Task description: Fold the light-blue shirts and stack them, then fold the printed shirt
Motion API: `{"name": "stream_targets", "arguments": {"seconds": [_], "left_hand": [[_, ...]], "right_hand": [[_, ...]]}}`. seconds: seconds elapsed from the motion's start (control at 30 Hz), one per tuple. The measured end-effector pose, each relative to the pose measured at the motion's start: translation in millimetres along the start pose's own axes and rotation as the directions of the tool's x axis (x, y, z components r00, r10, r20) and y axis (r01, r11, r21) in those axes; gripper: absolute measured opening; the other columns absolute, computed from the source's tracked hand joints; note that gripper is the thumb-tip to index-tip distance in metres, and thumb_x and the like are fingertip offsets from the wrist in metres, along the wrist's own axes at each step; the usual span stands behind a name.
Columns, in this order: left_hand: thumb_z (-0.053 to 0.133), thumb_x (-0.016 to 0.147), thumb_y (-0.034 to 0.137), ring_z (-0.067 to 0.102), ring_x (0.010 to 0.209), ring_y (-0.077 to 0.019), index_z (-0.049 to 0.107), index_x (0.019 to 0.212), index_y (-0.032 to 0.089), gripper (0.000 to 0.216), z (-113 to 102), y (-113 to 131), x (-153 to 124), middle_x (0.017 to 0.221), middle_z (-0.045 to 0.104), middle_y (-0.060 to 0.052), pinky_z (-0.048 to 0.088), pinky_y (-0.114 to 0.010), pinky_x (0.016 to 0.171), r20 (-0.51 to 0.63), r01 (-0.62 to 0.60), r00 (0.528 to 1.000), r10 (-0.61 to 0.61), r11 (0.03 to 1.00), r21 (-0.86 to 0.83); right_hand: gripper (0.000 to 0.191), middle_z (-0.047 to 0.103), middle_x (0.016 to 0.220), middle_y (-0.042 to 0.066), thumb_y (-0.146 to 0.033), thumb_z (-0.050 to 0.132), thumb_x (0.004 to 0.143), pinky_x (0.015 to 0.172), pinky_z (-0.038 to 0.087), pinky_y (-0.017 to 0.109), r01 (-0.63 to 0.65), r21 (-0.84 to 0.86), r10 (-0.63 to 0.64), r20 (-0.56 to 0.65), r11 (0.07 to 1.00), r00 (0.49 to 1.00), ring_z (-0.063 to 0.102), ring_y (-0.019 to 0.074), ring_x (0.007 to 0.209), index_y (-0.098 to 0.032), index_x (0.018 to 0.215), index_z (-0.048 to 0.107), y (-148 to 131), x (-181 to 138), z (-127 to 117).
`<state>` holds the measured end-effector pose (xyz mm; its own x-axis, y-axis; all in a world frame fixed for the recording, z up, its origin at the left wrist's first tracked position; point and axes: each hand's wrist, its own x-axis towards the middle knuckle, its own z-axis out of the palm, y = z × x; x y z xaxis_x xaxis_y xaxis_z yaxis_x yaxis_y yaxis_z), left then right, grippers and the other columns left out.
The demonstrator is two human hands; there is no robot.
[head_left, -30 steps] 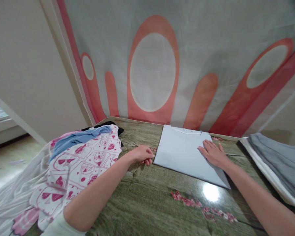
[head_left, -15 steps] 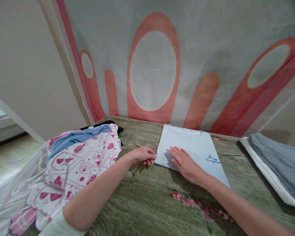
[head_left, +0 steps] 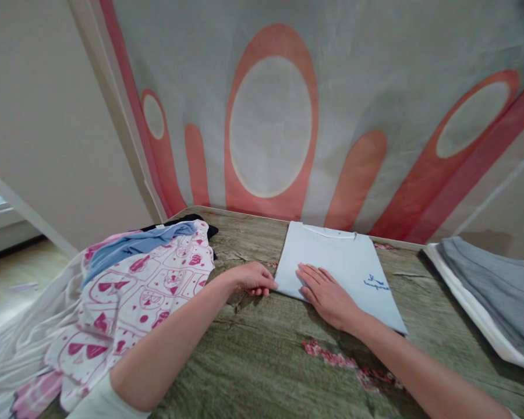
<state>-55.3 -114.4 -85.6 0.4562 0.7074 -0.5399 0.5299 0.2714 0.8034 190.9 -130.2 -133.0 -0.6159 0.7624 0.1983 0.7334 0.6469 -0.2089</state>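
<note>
A pale blue T-shirt [head_left: 349, 256], folded into a neat rectangle, lies on the table with its neckline toward the wall and a dark blue print on its right side. At its near left corner, the thumb and fingers of my left hand [head_left: 254, 278] are closed in a pinch on the cloth. My right hand [head_left: 328, 294] rests palm down on the near middle of the shirt, its fingers stretched out flat and holding nothing.
On the left lies a loose heap of clothes, with a pink-printed white garment [head_left: 152, 299], a blue garment [head_left: 133, 250] and black cloth [head_left: 207, 227]. Folded grey and white garments [head_left: 493, 285] are stacked at the right. Behind the wood-patterned table [head_left: 240, 361] stands a patterned wall [head_left: 271, 128].
My right hand has slid slightly left over the shirt. My left hand stays at the corner, with its fingertips a little changed. The shirt lies nearly as before.
</note>
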Motion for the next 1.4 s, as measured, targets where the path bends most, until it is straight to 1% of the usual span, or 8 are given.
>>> {"name": "stream_targets", "arguments": {"seconds": [0.2,0.37,0.53,0.67,0.87,1.03,1.17,1.4], "left_hand": [[0.067,0.061,0.051,0.045,0.041,-0.0051,0.056,0.061,0.013,0.040,1.5,-0.5,0.3,0.056,0.061,0.000,0.031,-0.017,0.040,-0.037,-0.004,0.999,0.006,0.997,0.072],[0.066,0.062,0.052,0.042,0.037,-0.0046,0.056,0.071,0.015,0.039,3.3,5.4,-3.1,0.058,0.063,0.000,0.027,-0.016,0.037,-0.028,-0.027,0.999,0.029,0.999,0.043],[0.068,0.058,0.057,0.038,0.036,-0.0035,0.054,0.064,0.014,0.045,3.5,7.7,-5.2,0.056,0.061,0.000,0.025,-0.016,0.037,-0.008,-0.022,1.000,0.022,0.999,0.040],[0.069,0.056,0.056,0.040,0.038,-0.0040,0.054,0.066,0.014,0.046,2.4,4.6,-2.7,0.056,0.062,0.000,0.026,-0.016,0.037,0.001,-0.022,1.000,0.022,0.998,0.053],[0.069,0.059,0.053,0.037,0.035,-0.0033,0.054,0.083,0.016,0.047,2.8,4.5,-1.9,0.057,0.062,0.002,0.021,-0.016,0.036,0.017,-0.048,0.999,0.049,0.998,-0.044],[0.069,0.060,0.052,0.038,0.034,-0.0029,0.056,0.076,0.014,0.044,4.4,4.9,-0.6,0.058,0.063,0.001,0.022,-0.015,0.035,0.096,-0.034,0.995,0.041,0.997,-0.065],[0.070,0.060,0.051,0.038,0.034,-0.0027,0.053,0.073,0.014,0.044,3.8,4.0,1.9,0.056,0.061,0.001,0.023,-0.015,0.035,0.096,-0.026,0.995,0.033,0.997,-0.077],[0.070,0.061,0.050,0.040,0.035,-0.0036,0.050,0.081,0.015,0.044,4.9,4.9,1.3,0.056,0.061,0.002,0.024,-0.014,0.035,0.081,-0.038,0.996,0.047,0.993,-0.109]], "right_hand": [[0.047,0.032,0.143,0.006,-0.041,0.027,0.093,0.106,0.022,0.045,-0.009,0.009,0.010,-0.008,1.000,1.000,0.026,0.0207,0.131,-0.022,0.135,0.037,-1.0,0.5,-1.4],[0.047,0.032,0.143,0.006,-0.040,0.027,0.093,0.107,0.022,0.044,-0.013,-0.001,0.013,-0.002,1.000,1.000,0.028,0.0205,0.131,-0.021,0.135,0.036,-4.2,1.3,-5.2],[0.048,0.030,0.144,0.006,-0.040,0.026,0.093,0.107,0.021,0.044,-0.025,-0.004,0.025,0.013,1.000,1.000,0.027,0.0209,0.131,-0.021,0.135,0.036,-5.0,1.7,-6.2],[0.048,0.031,0.144,0.006,-0.041,0.025,0.093,0.107,0.020,0.044,-0.027,0.004,0.027,0.011,1.000,1.000,0.026,0.0206,0.131,-0.021,0.135,0.036,-4.3,1.7,-6.0],[0.048,0.030,0.144,0.005,-0.040,0.025,0.093,0.107,0.019,0.043,-0.032,0.009,0.031,0.012,0.999,0.999,0.025,0.0201,0.132,-0.022,0.136,0.034,-5.1,1.9,-7.2],[0.047,0.030,0.144,0.005,-0.039,0.024,0.093,0.108,0.018,0.043,-0.038,0.008,0.038,0.017,0.999,0.999,0.024,0.0199,0.132,-0.021,0.136,0.035,-7.3,2.0,-9.5],[0.047,0.030,0.144,0.005,-0.039,0.025,0.093,0.108,0.017,0.042,-0.052,0.002,0.052,0.016,0.999,0.999,0.024,0.0195,0.132,-0.021,0.136,0.035,-7.9,2.4,-9.9],[0.048,0.029,0.144,0.004,-0.039,0.023,0.093,0.108,0.018,0.041,-0.049,0.003,0.049,0.027,0.999,0.998,0.024,0.0191,0.132,-0.022,0.136,0.034,-7.1,2.1,-9.9]]}}
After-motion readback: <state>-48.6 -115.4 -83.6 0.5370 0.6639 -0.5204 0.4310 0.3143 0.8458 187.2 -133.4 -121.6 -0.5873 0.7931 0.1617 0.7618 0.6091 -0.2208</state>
